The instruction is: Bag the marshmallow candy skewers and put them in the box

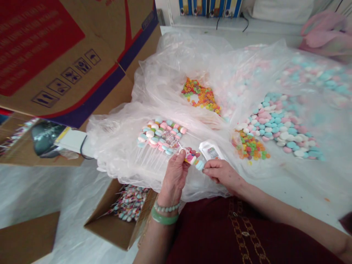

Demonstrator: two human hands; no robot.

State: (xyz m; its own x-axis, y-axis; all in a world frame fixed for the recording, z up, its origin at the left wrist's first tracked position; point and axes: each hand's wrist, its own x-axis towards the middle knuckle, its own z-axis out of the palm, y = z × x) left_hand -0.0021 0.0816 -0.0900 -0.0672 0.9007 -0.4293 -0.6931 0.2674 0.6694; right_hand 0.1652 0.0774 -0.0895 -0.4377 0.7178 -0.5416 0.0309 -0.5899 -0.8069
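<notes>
My left hand [178,170] is closed, its thumb and fingers pinching a candy skewer [189,157] that carries a pink figure-shaped piece and pale candies. At the skewer's right end, a light blue candy [199,165] meets the fingertips of my right hand [220,172], which is pinched shut there. Just behind the right fingers lies a white packet or tray [209,150] with a printed picture. To the left, finished-looking skewers [158,134] with pastel candies lie in a row, their thin clear sticks toward me. A small clear printed packet [170,139] rests on them.
Clear plastic sheeting [121,128] covers much of the table. On it are ring candies [203,97], more ring candies [251,145] and a pastel candy heap [280,124]. A large carton [110,47] stands left; an open box [110,223] of skewers sits below.
</notes>
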